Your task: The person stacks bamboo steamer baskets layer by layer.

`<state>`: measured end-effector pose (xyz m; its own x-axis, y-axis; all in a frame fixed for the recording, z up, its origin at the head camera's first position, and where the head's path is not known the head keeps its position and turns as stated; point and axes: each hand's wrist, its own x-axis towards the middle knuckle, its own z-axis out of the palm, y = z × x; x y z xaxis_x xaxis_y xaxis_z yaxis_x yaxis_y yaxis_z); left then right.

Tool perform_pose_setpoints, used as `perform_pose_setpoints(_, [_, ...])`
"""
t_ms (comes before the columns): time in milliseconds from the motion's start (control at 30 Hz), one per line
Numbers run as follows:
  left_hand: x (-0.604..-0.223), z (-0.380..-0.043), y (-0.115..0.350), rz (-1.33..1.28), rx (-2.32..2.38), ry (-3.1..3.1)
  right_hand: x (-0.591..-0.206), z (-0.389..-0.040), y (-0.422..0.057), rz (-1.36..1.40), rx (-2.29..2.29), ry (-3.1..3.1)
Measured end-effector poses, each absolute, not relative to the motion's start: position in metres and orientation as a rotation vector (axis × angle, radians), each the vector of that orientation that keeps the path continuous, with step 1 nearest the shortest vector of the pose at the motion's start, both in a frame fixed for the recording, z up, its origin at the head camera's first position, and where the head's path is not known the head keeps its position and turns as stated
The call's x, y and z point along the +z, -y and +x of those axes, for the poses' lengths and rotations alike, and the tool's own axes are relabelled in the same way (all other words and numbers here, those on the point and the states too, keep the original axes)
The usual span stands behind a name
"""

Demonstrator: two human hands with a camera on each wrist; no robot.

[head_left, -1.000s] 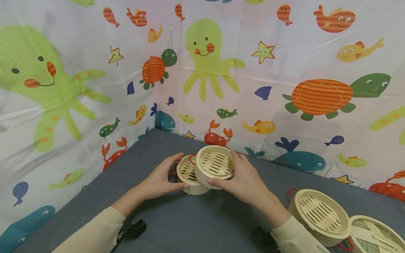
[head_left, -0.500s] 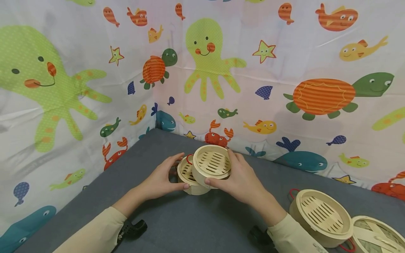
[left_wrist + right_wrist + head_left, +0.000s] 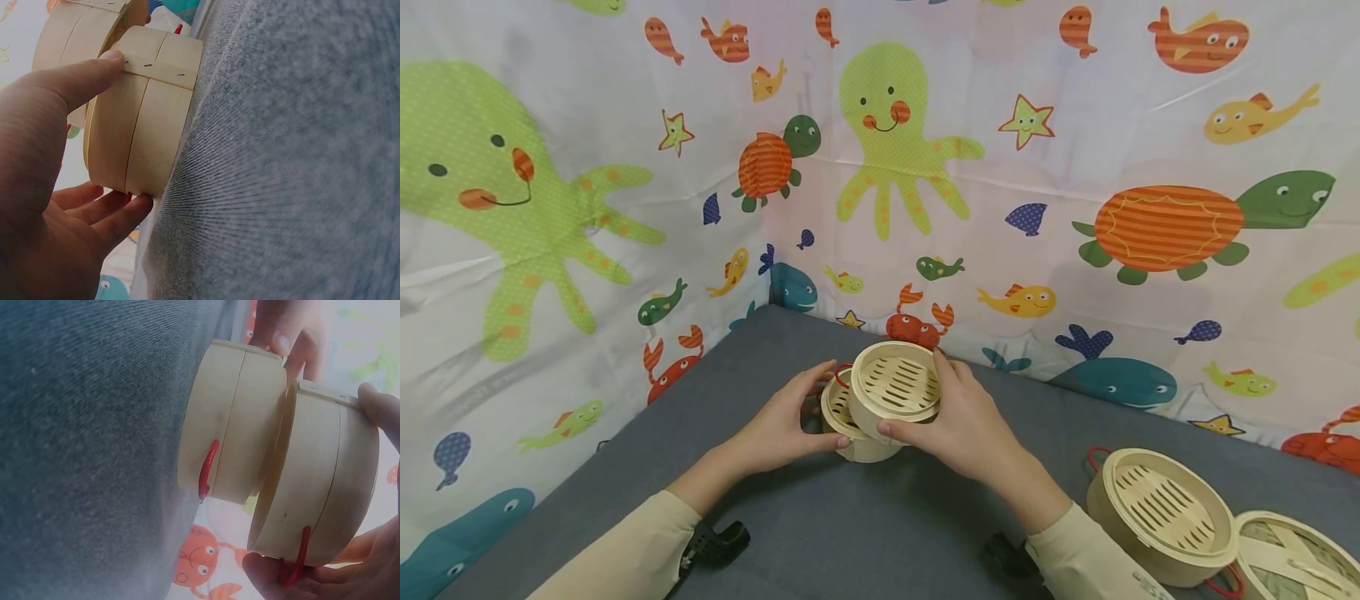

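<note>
A small bamboo steamer basket (image 3: 868, 452) with a slatted floor stands on the grey cloth. My left hand (image 3: 775, 423) holds it from the left, the thumb on its front wall and the fingers round the far side. A second bamboo steamer basket (image 3: 891, 385) hangs over it, offset to the right and slightly tilted, covering most of its slats. My right hand (image 3: 973, 421) grips this upper basket by its right side, thumb in front. Red loop handles (image 3: 303, 553) show on the baskets in the right wrist view. Whether the two rims touch is hard to tell.
To the right stands another bamboo steamer basket (image 3: 1161, 512) with red loops. Beside it lies a woven bamboo lid (image 3: 1292, 554), cut off by the frame edge. Behind the grey table (image 3: 850, 533) hangs a sea-animal curtain (image 3: 970, 250).
My right hand has shifted a little to the left with the upper basket, which now covers more of the lower one. The left hand and lower basket have stayed in place.
</note>
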<state>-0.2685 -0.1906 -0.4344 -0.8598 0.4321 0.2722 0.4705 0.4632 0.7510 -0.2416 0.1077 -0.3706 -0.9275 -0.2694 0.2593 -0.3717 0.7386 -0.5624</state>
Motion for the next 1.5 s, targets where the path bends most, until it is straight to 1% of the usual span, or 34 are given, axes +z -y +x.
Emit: perform_pose_setpoints(1500, [-0.437, -0.271, 0.191, -0.860, -1.449, 2.590, -0.375, -0.249, -0.087, 0.522, 0.908, 2.797])
